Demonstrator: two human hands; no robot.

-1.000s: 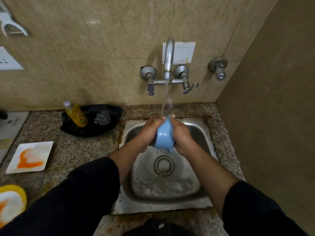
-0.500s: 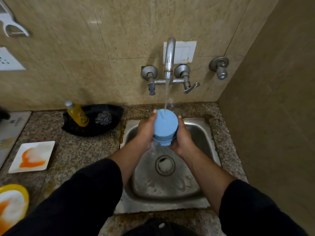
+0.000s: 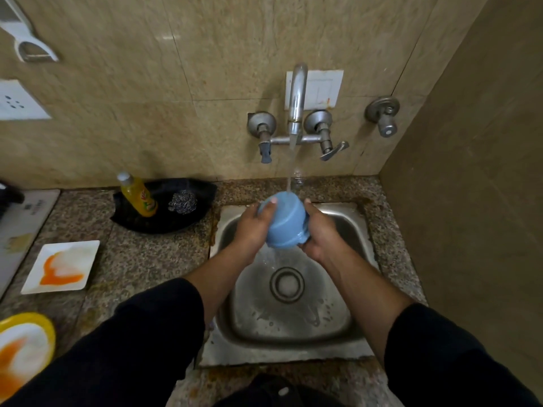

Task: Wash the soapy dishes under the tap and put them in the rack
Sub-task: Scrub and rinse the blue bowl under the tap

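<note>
- The granite desk (image 3: 147,259) fills the lower frame. No rack is seen on it, so putting away is judged to be some way off.
- The steel sink (image 3: 293,318) is set at lower centre beneath the wall tap (image 3: 296,98), so that the running stream is caught.
- A black tray (image 3: 164,221) is kept at centre left, beside the sink. A yellow soap bottle (image 3: 138,195) and a steel scrubber (image 3: 182,202) are held on it within reach.
- A white square plate (image 3: 79,251) and a yellow plate (image 3: 48,327), both smeared orange, are left at lower left, apparently awaiting their rinse.
- The blue cup (image 3: 286,221) is held above the sink at centre frame, tilted base-up into the stream so that suds are carried off.
- It is gripped from both sides. The fingers of the left hand (image 3: 252,227) are wrapped round its left wall, and those of the right hand (image 3: 320,233) round its right wall and lower rim.
</note>
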